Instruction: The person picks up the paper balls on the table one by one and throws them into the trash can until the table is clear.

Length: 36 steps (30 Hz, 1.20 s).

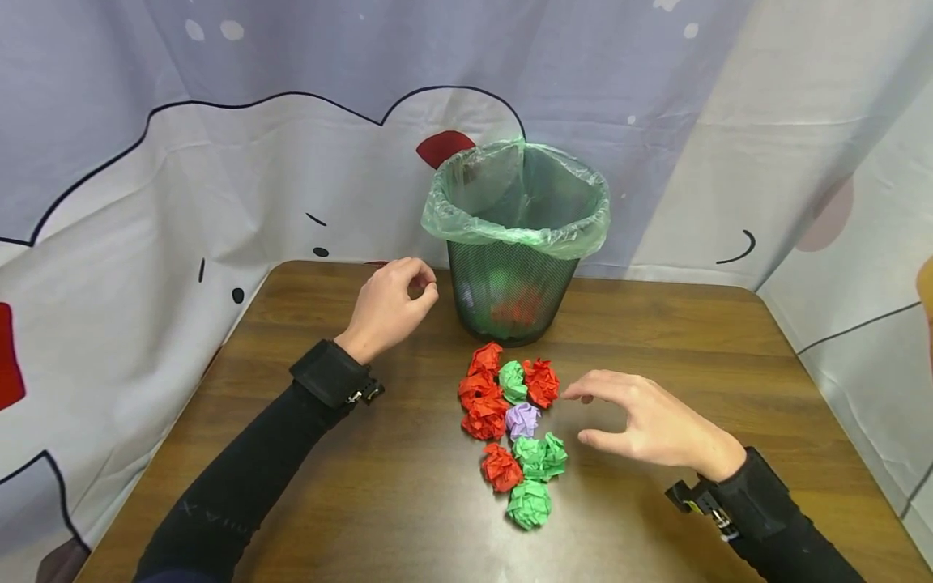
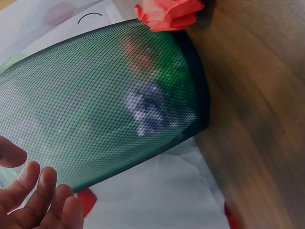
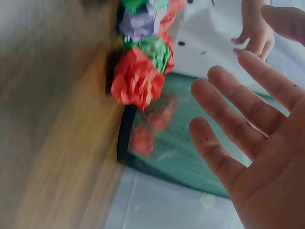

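Observation:
Crumpled paper balls lie in a cluster on the table: several red ones point(image 1: 484, 419), several green ones point(image 1: 530, 504) and a purple one point(image 1: 521, 421). Behind them stands a black mesh bin point(image 1: 513, 283) lined with a green plastic bag point(image 1: 516, 235). Red and purple paper shows through its mesh. My left hand point(image 1: 389, 304) hovers left of the bin, fingers loosely bent and nothing held. To the right of the cluster, my right hand point(image 1: 649, 421) is spread with thumb apart, its fingertips close to a red paper ball point(image 1: 541, 383); it holds nothing.
The brown wooden table point(image 1: 379, 502) ends at a patterned curtain point(image 1: 350, 178) behind the bin. Curtain also hangs along the right side. Each wrist wears a black band with a small camera.

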Each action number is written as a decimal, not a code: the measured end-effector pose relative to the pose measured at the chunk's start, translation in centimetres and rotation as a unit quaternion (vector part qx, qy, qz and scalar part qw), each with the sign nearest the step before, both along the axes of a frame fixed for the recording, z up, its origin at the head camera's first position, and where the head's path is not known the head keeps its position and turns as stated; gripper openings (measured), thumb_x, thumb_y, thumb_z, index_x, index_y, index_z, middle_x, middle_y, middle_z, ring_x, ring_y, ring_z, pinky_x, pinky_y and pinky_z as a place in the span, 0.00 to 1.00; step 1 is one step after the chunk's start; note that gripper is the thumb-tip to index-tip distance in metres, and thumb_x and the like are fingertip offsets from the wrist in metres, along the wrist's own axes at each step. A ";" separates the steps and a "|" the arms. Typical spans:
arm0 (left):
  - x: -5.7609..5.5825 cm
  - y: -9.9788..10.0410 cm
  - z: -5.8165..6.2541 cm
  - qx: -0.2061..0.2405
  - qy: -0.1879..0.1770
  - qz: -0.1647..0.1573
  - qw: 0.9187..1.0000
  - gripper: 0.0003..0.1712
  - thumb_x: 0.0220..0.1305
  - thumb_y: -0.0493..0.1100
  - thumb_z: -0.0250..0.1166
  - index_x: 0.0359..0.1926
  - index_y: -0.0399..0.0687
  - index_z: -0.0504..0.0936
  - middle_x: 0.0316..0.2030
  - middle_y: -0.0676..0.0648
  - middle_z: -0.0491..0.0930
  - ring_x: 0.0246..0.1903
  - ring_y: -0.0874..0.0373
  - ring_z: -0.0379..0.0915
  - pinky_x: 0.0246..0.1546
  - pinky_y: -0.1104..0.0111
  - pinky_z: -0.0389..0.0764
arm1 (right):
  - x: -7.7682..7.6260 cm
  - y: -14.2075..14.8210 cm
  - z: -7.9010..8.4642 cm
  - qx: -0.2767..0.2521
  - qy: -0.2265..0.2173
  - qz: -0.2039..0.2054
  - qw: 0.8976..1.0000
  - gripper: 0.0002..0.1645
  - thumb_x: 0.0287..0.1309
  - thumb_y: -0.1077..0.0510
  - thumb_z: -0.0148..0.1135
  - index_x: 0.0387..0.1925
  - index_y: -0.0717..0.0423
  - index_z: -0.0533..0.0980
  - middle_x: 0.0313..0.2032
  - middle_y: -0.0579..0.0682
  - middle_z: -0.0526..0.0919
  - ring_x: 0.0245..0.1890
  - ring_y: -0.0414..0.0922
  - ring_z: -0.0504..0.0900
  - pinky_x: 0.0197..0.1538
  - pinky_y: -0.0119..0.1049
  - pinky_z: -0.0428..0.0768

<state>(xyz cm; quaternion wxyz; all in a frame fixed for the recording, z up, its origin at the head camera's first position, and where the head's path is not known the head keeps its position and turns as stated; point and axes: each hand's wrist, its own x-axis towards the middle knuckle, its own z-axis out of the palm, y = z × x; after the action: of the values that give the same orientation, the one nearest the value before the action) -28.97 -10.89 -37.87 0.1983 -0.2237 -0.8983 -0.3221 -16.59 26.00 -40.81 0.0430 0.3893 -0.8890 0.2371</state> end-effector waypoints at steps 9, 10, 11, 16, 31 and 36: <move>0.0 0.2 -1.3 -0.011 -0.015 -0.003 1.000 0.04 0.65 0.43 0.61 0.36 0.50 0.81 0.35 0.48 0.81 0.38 0.50 0.77 0.40 0.59 0.76 | 2.3 -1.8 -0.5 0.016 0.012 0.037 0.999 0.32 0.54 0.44 0.74 0.61 0.29 0.74 0.56 0.29 0.77 0.56 0.31 0.78 0.55 0.36 0.80; 0.0 0.2 -1.4 -0.010 -0.016 -0.003 1.000 0.04 0.65 0.43 0.61 0.36 0.50 0.81 0.35 0.48 0.81 0.39 0.50 0.77 0.40 0.59 0.76 | 2.5 -1.9 -0.6 0.018 0.010 0.042 0.999 0.32 0.54 0.44 0.74 0.60 0.30 0.74 0.57 0.29 0.76 0.56 0.30 0.77 0.55 0.35 0.80; 0.0 0.2 -1.4 -0.008 -0.017 -0.004 1.000 0.04 0.64 0.43 0.61 0.37 0.50 0.81 0.35 0.47 0.81 0.39 0.49 0.77 0.40 0.59 0.75 | 2.7 -2.1 -0.7 0.018 0.010 0.048 0.999 0.32 0.54 0.44 0.74 0.60 0.31 0.74 0.57 0.29 0.76 0.56 0.31 0.77 0.55 0.36 0.80; 0.1 0.0 -1.6 -0.008 -0.020 0.001 1.000 0.04 0.64 0.43 0.61 0.37 0.49 0.81 0.36 0.47 0.81 0.39 0.49 0.77 0.40 0.59 0.75 | 3.5 -2.9 -1.2 0.036 0.021 0.079 0.996 0.31 0.53 0.44 0.74 0.59 0.39 0.76 0.54 0.33 0.78 0.54 0.35 0.79 0.54 0.40 0.81; 0.1 -0.4 -2.4 -0.013 -0.036 0.001 0.999 0.04 0.63 0.43 0.62 0.37 0.51 0.81 0.35 0.51 0.80 0.40 0.50 0.78 0.40 0.60 0.76 | 4.8 -5.5 -2.0 0.094 0.103 0.109 0.984 0.31 0.47 0.40 0.75 0.54 0.39 0.79 0.50 0.36 0.78 0.52 0.38 0.73 0.50 0.41 0.70; 0.2 -0.4 -2.6 -0.017 -0.045 0.001 0.999 0.04 0.64 0.43 0.61 0.38 0.51 0.81 0.36 0.51 0.80 0.40 0.50 0.78 0.40 0.60 0.76 | 5.2 -6.0 -2.5 0.099 0.111 0.126 0.981 0.32 0.48 0.39 0.74 0.56 0.39 0.79 0.49 0.35 0.79 0.49 0.38 0.73 0.50 0.39 0.73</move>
<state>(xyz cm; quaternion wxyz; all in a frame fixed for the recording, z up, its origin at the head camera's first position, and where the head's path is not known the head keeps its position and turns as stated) -28.79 -11.30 -40.44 0.1542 -0.2119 -0.9119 -0.3159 -11.41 19.96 -43.36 0.0726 0.5244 -0.8417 0.1064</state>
